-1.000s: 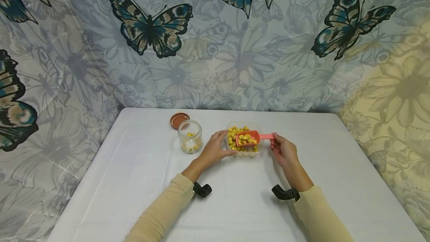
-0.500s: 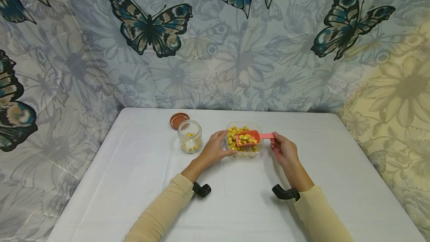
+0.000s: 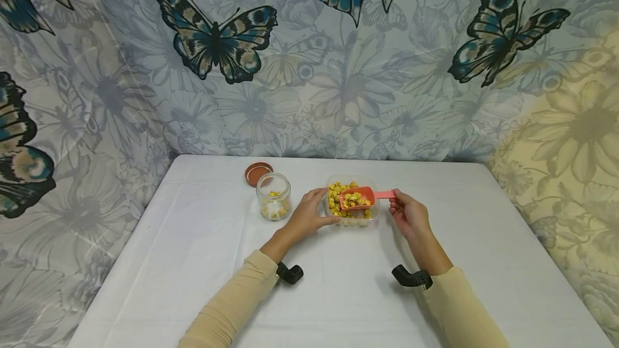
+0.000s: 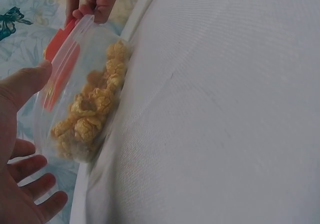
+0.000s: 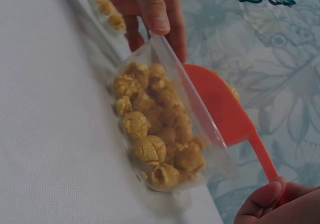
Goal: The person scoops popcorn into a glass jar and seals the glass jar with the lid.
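Observation:
A clear plastic container (image 3: 366, 220) with yellow popcorn (image 3: 333, 200) in it sits on the table. My left hand (image 3: 308, 212) holds its left end, thumb on the near side and fingers toward the far side. In the left wrist view, that thumb lies at the rim of the container (image 4: 102, 36). My right hand (image 3: 410, 214) pinches the handle of an orange-red scoop (image 3: 371, 195). Popcorn fills the scoop, which is level at the container's opening. The right wrist view has the scoop (image 5: 217, 103) rising above the rim, its bowl partly behind the container wall.
Left of the container stands an uncapped glass jar (image 3: 273, 197) with some popcorn at its bottom. A brown lid (image 3: 257, 172) lies behind the jar. The white-covered table (image 3: 338, 294) ends at a butterfly-patterned backdrop (image 3: 353, 95).

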`<state>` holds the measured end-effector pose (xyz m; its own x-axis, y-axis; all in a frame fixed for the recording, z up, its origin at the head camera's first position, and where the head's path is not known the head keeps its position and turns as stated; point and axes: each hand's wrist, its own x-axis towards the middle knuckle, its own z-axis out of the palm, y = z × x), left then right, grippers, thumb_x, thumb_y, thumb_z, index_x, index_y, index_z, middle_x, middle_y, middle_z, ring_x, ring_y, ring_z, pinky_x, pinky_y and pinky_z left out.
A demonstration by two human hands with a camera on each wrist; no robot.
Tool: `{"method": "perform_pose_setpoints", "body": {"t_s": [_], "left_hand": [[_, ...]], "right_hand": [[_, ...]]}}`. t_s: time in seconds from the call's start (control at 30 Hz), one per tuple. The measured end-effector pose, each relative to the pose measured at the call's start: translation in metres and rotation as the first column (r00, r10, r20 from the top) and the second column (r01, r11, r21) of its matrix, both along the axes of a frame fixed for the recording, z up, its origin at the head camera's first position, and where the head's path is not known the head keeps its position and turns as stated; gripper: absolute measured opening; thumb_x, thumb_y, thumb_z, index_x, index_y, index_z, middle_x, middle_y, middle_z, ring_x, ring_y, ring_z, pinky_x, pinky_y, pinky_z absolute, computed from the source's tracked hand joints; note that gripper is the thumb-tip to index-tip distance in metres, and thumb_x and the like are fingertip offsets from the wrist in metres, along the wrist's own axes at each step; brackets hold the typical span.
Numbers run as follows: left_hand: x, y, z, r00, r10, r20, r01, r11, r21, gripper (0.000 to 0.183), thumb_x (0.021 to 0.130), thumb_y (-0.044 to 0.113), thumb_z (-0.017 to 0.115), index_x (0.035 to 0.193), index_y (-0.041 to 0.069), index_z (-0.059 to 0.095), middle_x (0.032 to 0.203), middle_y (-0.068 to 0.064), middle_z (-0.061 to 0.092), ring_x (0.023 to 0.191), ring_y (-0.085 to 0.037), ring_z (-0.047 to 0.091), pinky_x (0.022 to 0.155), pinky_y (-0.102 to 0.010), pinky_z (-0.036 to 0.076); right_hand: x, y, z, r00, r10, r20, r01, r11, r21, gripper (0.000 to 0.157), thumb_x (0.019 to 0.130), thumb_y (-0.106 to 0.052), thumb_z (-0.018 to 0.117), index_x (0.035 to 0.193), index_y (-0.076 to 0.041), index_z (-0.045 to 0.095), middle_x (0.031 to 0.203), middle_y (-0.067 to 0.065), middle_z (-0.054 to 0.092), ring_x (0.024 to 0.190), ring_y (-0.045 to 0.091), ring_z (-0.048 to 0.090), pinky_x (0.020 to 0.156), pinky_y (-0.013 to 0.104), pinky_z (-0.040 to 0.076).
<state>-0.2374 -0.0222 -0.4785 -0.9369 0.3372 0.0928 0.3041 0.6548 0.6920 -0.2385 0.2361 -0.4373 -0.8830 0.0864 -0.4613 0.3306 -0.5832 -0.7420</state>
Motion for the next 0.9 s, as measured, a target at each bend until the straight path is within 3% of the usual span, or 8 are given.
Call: {"method": "perform_pose_setpoints", "body": {"t_s": [0.6, 0.9], "left_hand": [[0.0028, -0.0058, 0.0044, 1.000, 0.016, -0.005, -0.016, 1.000, 0.010, 0.085, 0.072, 0.053, 0.068, 0.139, 0.013, 0.034, 0.141, -0.004, 0.036, 0.131, -0.023, 0.033, 0.106, -0.041, 0.034], [0.0025, -0.0066, 0.0097, 1.000, 0.020, -0.008, -0.019, 0.999, 0.028, 0.084, 0.073, 0.048, 0.069, 0.139, 0.010, 0.034, 0.141, -0.006, 0.036, 0.132, -0.024, 0.033, 0.107, -0.041, 0.034]], "right_hand": [[-0.0023, -0.0035, 0.0057, 1.000, 0.001, -0.026, -0.001, 1.000, 0.007, 0.011, 0.089, -0.015, 0.056, 0.092, -0.007, 0.061, 0.069, 0.001, 0.058, 0.063, 0.010, 0.049, 0.056, 0.018, 0.045], [-0.0051, -0.0043, 0.0086, 0.998, 0.010, -0.068, -0.011, 1.000, -0.012, 0.011, 0.089, -0.013, 0.055, 0.084, -0.006, 0.062, 0.065, 0.000, 0.058, 0.059, 0.009, 0.050, 0.054, 0.018, 0.044]]}}
